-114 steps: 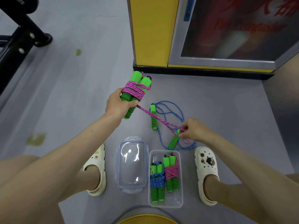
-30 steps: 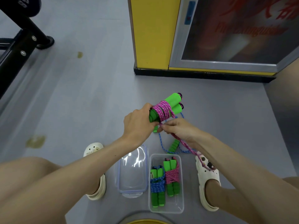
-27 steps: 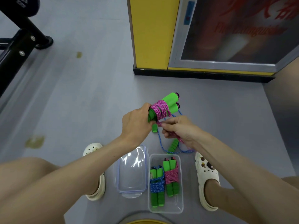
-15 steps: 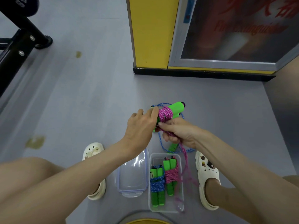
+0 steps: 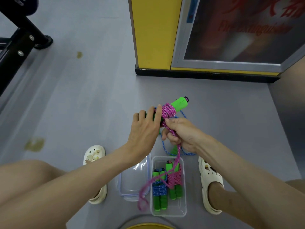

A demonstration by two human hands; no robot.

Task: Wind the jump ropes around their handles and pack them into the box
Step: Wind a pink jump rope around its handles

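Grey floor (image 5: 82,104), yellow cabinet (image 5: 151,33) ahead, black frame (image 5: 19,45) off left. I counted four ropes: two wound ones in the clear box (image 5: 183,210), a blue rope (image 5: 163,146) loose on the floor, and the pink rope (image 5: 168,111) held above it. The left hand (image 5: 145,128) clasped its green handles (image 5: 180,104); the right hand (image 5: 181,131) pinched the tail, which dangled across the box. The lid (image 5: 132,182) lay just beside the box.

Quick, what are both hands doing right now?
Left hand: holds the green handles, fingers laid over them.
Right hand: pinches the pink rope.
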